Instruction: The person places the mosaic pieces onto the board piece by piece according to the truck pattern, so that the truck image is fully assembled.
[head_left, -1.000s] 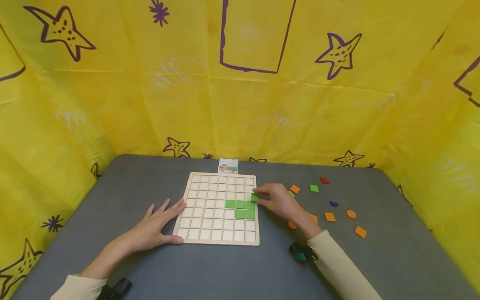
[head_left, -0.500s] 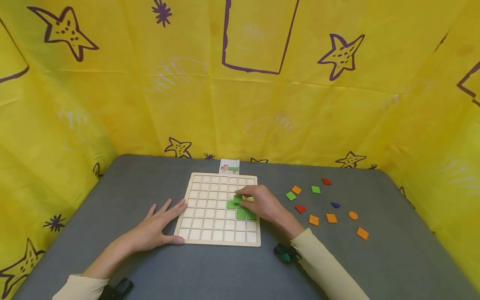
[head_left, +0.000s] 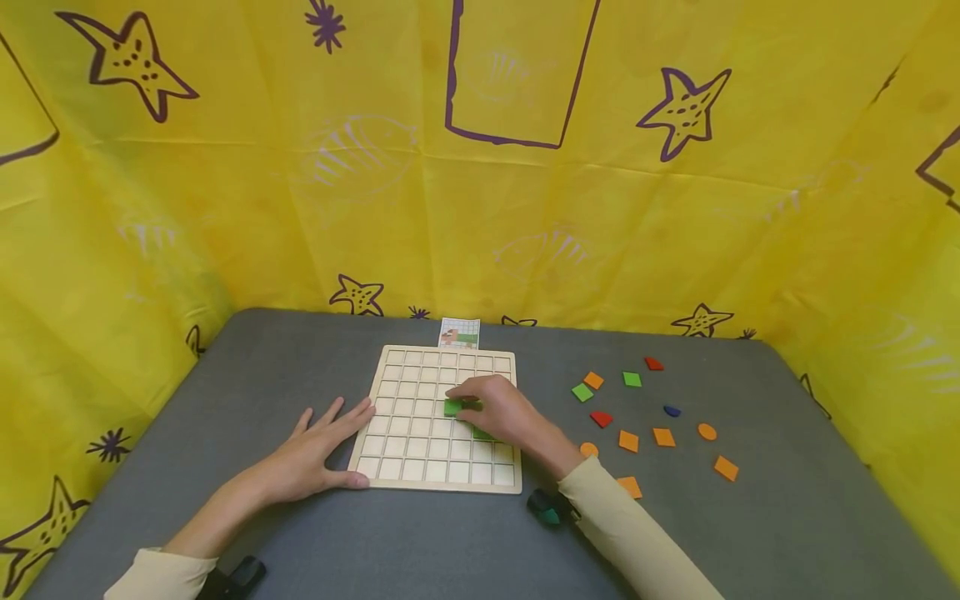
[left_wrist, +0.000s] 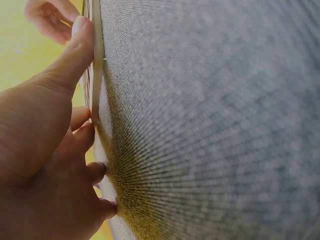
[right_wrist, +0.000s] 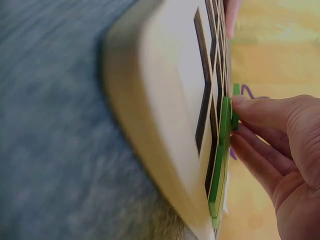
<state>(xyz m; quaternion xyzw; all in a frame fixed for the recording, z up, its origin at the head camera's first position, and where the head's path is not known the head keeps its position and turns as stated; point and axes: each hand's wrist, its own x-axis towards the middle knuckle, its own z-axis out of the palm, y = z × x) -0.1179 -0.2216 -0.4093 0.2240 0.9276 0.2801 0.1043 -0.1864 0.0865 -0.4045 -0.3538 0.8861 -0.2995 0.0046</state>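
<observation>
Between thumb and fingers, my right hand [head_left: 497,410] pinches a green square tile [head_left: 452,407] over the middle of the wooden grid board [head_left: 410,447]. The right wrist view shows that held tile [right_wrist: 236,91] just above the board, beside green tiles [right_wrist: 218,175] lying in its cells. My right hand covers most of these placed tiles in the head view. With fingers spread, my left hand [head_left: 311,457] rests against the board's left edge, thumb at the near corner. In the left wrist view its thumb [left_wrist: 75,52] touches the board's rim.
A small picture card [head_left: 459,332] lies at the board's far edge. Right of the board are scattered loose pieces: green squares [head_left: 632,379], orange squares [head_left: 663,437], orange round pieces [head_left: 707,431], red pieces [head_left: 601,418] and a blue piece [head_left: 672,411]. A yellow patterned cloth [head_left: 450,225] surrounds the grey table.
My right hand has moved left from the board's right edge to its middle, carrying the green tile. More loose orange pieces are uncovered. My left hand has stayed at the board's edge.
</observation>
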